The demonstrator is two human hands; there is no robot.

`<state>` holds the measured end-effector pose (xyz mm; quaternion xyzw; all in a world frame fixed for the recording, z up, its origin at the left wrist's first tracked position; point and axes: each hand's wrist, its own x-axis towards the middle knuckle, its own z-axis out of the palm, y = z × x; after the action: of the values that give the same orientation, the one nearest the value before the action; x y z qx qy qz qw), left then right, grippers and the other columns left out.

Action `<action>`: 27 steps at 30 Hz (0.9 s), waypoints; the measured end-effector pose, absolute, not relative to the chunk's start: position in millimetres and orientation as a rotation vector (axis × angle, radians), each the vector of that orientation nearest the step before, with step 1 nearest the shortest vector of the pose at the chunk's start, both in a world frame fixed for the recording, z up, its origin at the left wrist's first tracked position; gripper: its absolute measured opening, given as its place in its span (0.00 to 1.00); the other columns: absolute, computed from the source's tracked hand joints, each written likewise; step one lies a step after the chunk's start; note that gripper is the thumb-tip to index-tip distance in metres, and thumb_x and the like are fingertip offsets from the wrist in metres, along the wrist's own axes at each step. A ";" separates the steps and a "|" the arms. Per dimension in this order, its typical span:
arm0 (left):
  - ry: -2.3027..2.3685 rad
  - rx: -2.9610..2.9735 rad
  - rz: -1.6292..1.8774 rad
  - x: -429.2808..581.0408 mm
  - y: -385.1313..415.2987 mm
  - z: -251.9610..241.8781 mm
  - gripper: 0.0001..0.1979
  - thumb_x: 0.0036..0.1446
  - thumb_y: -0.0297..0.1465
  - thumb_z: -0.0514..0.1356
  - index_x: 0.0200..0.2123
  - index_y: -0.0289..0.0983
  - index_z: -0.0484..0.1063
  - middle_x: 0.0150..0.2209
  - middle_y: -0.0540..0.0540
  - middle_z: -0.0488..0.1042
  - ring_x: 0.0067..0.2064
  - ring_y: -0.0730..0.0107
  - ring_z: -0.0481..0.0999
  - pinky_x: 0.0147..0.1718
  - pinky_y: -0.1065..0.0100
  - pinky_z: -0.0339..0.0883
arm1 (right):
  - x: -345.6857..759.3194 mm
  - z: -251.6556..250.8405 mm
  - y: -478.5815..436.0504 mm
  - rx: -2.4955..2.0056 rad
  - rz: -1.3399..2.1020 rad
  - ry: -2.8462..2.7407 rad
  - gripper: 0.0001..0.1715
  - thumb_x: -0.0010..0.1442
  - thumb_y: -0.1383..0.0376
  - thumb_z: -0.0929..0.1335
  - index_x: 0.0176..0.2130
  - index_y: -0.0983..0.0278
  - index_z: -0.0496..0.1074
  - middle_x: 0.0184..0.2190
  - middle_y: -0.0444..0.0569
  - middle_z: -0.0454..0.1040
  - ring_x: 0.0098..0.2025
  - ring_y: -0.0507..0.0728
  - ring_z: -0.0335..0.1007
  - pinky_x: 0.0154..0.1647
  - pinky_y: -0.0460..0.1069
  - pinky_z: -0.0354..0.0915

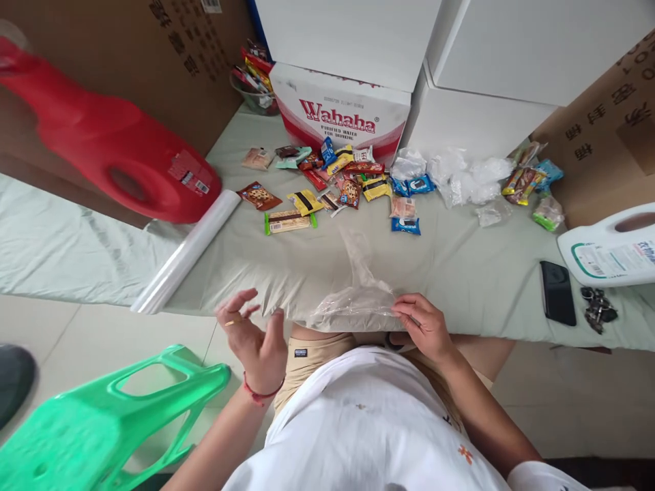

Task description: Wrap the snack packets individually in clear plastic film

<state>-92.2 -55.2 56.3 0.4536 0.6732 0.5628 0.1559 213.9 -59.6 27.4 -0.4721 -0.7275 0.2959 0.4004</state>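
Transparent plastic bag [358, 299], filmy, crumpled, at near edge of wrinkled green cloth [460, 262], 6 o'clock. Right hand [424, 326]: thumb and fingers closed in pinch on bag's 3 o'clock end. Left hand [256, 341]: fingers bent, spread from thumb, gripping nothing, between bag's 8 and 9 o'clock. Glossy wrapped snacks [351, 193] strewn at 12; cardboard Wahaha carton [340, 112] behind; green plastic stool [76, 423] on tiled floor [71, 334], 8 o'clock.

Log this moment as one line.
left grip: open, nothing held | right grip: pinching clear plastic film | film: at front edge of pale-green cloth | wrapped snacks: loose before Wahaha carton
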 end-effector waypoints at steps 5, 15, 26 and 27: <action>1.697 2.085 1.200 -35.4 -34.1 85.7 0.46 0.57 0.54 0.64 0.70 0.37 0.53 0.69 0.29 0.58 0.73 0.39 0.55 0.68 0.41 0.53 | 208.3 41.4 -51.3 -1.174 0.693 -1.867 0.16 0.70 0.71 0.66 0.50 0.55 0.78 0.45 0.50 0.76 0.45 0.54 0.77 0.44 0.49 0.74; 1.751 1.569 0.770 -26.0 8.4 10.7 0.20 0.67 0.45 0.51 0.26 0.40 0.66 0.18 0.54 0.59 0.23 0.72 0.60 0.25 0.68 0.55 | 234.8 36.4 -76.5 -1.351 0.852 -1.829 0.15 0.70 0.69 0.64 0.47 0.56 0.79 0.45 0.50 0.76 0.41 0.55 0.76 0.41 0.50 0.74; 1.377 1.663 0.937 3.1 -11.7 34.5 0.19 0.68 0.42 0.53 0.26 0.39 0.65 0.20 0.55 0.59 0.22 0.76 0.58 0.24 0.71 0.54 | 235.4 48.2 -22.4 -1.665 1.108 -1.339 0.32 0.68 0.43 0.64 0.61 0.57 0.69 0.55 0.55 0.75 0.61 0.63 0.66 0.62 0.59 0.64; 1.369 1.669 0.942 3.9 -12.4 35.3 0.18 0.68 0.42 0.53 0.27 0.39 0.66 0.20 0.56 0.59 0.22 0.76 0.58 0.25 0.71 0.54 | 229.8 46.1 -10.3 -1.616 1.254 -1.346 0.33 0.67 0.41 0.64 0.59 0.58 0.71 0.52 0.54 0.77 0.59 0.63 0.69 0.60 0.58 0.65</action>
<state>3.9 -12.4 35.3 0.6545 0.5370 0.3694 0.3831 229.8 -10.3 46.1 -0.6206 -0.5169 0.4819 0.3397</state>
